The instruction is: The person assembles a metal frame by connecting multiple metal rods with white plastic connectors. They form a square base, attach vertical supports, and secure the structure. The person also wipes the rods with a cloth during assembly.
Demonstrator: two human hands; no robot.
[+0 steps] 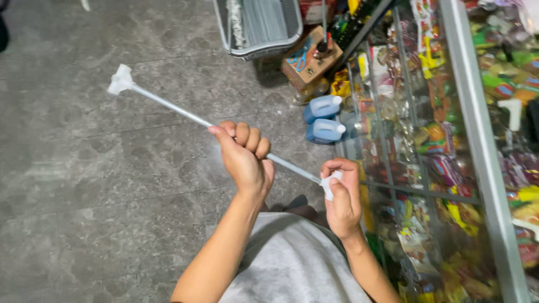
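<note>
Two hands grip one thin white rod held slantwise above the grey floor. Left hand is a closed fist around the rod's middle. Right hand is closed, fingertips pinching the white fitting at the rod's near end. The far end carries a white cap, pointing far left. Right of the hands stands a glass counter packed with coloured packets. Two blue jugs sit on the floor at its far end, beside a cardboard box and a grey basket.
</note>
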